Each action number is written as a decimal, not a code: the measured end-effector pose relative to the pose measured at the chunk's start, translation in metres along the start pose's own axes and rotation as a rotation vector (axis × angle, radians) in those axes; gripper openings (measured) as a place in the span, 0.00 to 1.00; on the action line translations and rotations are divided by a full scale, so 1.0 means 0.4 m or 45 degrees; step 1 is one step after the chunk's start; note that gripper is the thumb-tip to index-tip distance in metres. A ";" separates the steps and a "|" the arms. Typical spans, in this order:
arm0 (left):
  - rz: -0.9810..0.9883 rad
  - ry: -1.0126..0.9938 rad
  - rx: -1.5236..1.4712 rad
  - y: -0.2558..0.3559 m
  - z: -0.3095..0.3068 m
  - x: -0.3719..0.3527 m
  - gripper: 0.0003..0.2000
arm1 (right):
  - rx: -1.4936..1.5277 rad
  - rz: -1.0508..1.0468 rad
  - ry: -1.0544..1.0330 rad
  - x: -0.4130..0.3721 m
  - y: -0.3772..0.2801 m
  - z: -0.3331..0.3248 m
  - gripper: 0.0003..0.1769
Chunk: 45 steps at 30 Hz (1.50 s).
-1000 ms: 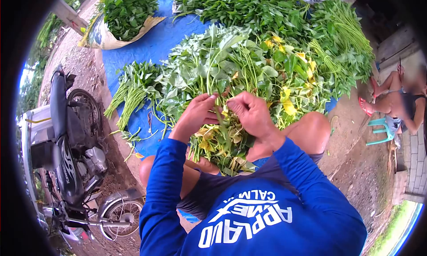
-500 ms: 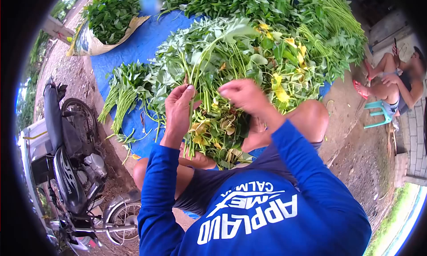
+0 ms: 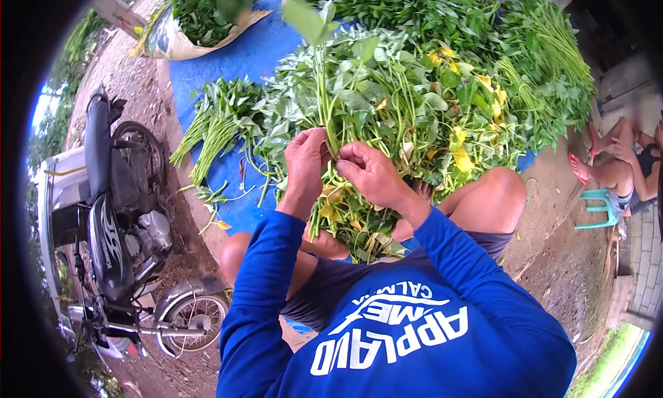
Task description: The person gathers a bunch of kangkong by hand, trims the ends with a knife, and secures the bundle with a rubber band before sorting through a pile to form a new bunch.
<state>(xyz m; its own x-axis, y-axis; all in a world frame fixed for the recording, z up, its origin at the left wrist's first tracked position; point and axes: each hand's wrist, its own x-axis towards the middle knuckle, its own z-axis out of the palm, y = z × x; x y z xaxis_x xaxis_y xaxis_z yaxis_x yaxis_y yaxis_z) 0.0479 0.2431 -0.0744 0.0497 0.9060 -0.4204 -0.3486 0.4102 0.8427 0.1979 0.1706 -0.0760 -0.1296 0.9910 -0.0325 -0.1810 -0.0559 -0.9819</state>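
Note:
A few leafy green stems (image 3: 321, 87) point up and away from me, with broad leaves at their far end. My left hand (image 3: 304, 162) is closed around their lower part. Thumb and fingers of my right hand (image 3: 371, 175) pinch the stems' lower ends, close beside the left fingertips. Just beyond both hands lies a large loose heap of leafy greens (image 3: 394, 73), with yellow leaves (image 3: 459, 149) on its right side. Wilted leaves and cut stems (image 3: 338, 208) lie below my hands, between my feet.
Bundled greens (image 3: 215, 132) lie left on a blue tarp (image 3: 238, 66), near a sack of greens (image 3: 200, 45). More long-stemmed bundles (image 3: 552, 59) line the back right. A motorcycle (image 3: 117, 246) stands at left. A person (image 3: 632, 159) sits on a green stool (image 3: 599, 208) at right.
My right hand has come in from the right to the stems beside my left hand and now pinches them. The whole view has shifted slightly.

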 end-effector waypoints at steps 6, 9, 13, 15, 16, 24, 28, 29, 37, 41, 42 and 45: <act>0.163 0.215 0.187 0.011 -0.066 0.071 0.19 | 0.003 0.058 -0.082 -0.043 0.030 0.010 0.12; 0.094 0.406 0.117 0.023 -0.075 0.035 0.28 | 0.049 0.040 -0.021 -0.042 0.012 -0.006 0.13; -0.093 -0.202 0.544 0.031 -0.025 -0.102 0.30 | -0.396 -0.059 0.135 -0.018 -0.046 -0.026 0.14; -0.021 -0.324 0.485 -0.018 -0.023 -0.088 0.24 | -0.312 -0.035 -0.027 0.003 -0.025 -0.033 0.15; 0.039 -0.316 0.417 -0.028 -0.022 -0.077 0.22 | -0.308 -0.010 -0.065 0.011 -0.022 -0.036 0.15; 0.254 -0.144 0.252 0.107 -0.040 -0.023 0.18 | -1.328 0.635 1.028 0.133 0.307 -0.521 0.13; 0.256 -0.174 0.284 0.103 -0.022 -0.021 0.19 | -1.287 0.559 0.822 0.137 0.357 -0.538 0.16; 0.256 -0.171 0.288 0.101 -0.016 -0.022 0.19 | -1.295 0.486 0.787 0.147 0.367 -0.541 0.16; 0.250 -0.142 0.321 0.123 0.011 -0.032 0.20 | -0.229 0.276 0.665 0.132 0.136 -0.517 0.16; 0.223 -0.248 0.396 0.123 0.013 -0.045 0.19 | 0.169 0.277 0.423 0.063 -0.052 -0.400 0.21; 0.226 -0.259 0.401 0.121 0.014 -0.048 0.19 | 0.210 0.252 0.378 0.055 -0.076 -0.374 0.22; 0.246 -0.259 0.361 0.125 0.029 -0.060 0.18 | 0.186 0.183 0.410 0.026 -0.123 -0.280 0.23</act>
<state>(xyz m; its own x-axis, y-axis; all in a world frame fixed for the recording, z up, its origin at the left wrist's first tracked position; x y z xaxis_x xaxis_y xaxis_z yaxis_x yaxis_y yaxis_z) 0.0403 0.2429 -0.0182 0.2028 0.9598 -0.1941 -0.0992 0.2174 0.9710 0.3145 0.1973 -0.0490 0.1448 0.9580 -0.2477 -0.3233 -0.1908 -0.9269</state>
